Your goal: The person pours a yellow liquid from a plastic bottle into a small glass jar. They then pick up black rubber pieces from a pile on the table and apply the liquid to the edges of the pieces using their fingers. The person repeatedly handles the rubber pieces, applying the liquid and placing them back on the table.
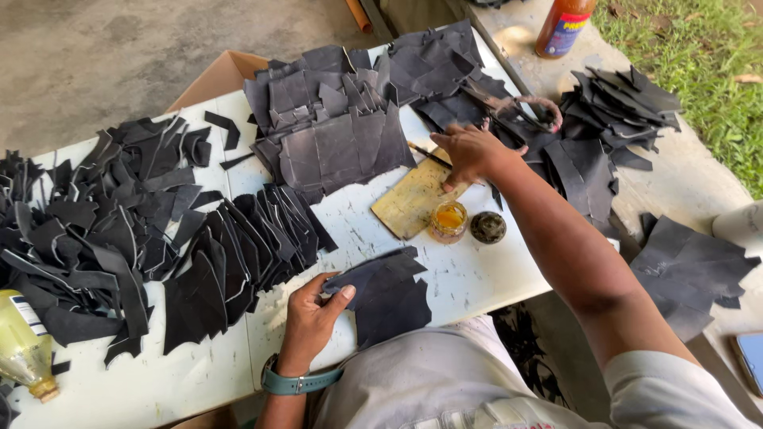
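My left hand [312, 319], with a teal watch on its wrist, pinches the edge of a dark leather piece [387, 295] lying on the white table [199, 373] near the front edge. My right hand [470, 152] reaches across the table and grips a thin brush [425, 153], whose tip rests by a glue-stained wooden board [409, 202]. Just in front of the board stands a small open jar of amber glue [449, 220], and its dark lid [487, 227] lies beside it.
Heaps of cut black leather pieces [103, 230] cover the table's left, a fanned row [238, 254] the middle, stacked pieces [334, 135] the back. More pieces [612, 111] and scissors [520, 110] lie right. An orange bottle [562, 26], a yellowish bottle [24, 342] and a phone [751, 359] sit at the edges.
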